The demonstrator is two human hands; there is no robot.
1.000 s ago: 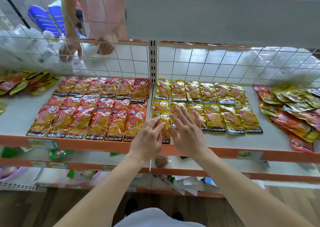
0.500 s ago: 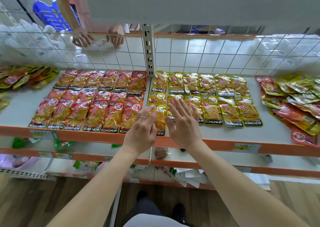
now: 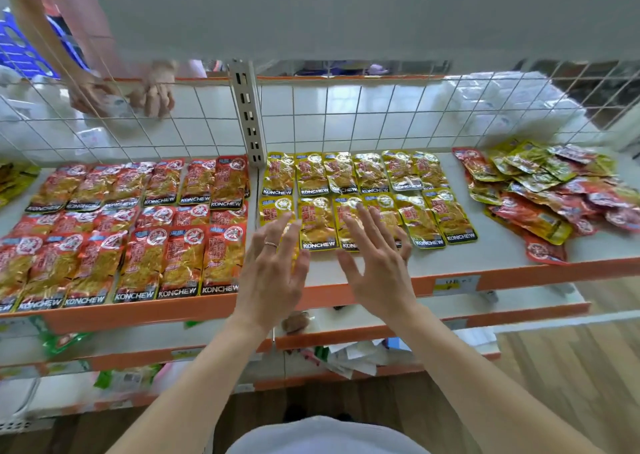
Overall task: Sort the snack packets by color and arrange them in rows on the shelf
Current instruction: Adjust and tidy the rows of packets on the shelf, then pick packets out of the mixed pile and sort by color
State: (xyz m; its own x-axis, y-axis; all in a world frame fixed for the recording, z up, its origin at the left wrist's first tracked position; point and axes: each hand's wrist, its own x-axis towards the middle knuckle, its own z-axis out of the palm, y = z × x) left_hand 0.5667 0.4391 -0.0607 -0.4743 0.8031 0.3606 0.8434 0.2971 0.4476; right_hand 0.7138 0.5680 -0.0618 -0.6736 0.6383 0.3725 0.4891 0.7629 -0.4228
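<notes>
Left hand (image 3: 273,273) and right hand (image 3: 377,270) are held flat over the front row of glossy yellow foil snack packets (image 3: 363,194) on the white, orange-edged shelf (image 3: 502,259). Their fingers (image 3: 271,244) are spread apart and nothing is gripped. Red foil snack packets (image 3: 138,228) are laid in rows to the left. An unsorted red-and-yellow pile (image 3: 554,190) is heaped at the right.

Red snack packets (image 3: 138,239) with golden centres and black bands lettered in white cover the left of a white shelf (image 3: 502,256) edged in orange. Yellow packets (image 3: 367,180) with the same black bands lie in the middle. At the right a loose pile (image 3: 554,190) mixes red and yellow-green, a white wire grid (image 3: 381,121) of squares stands behind, and the floor (image 3: 571,367) is brown wood grain.
</notes>
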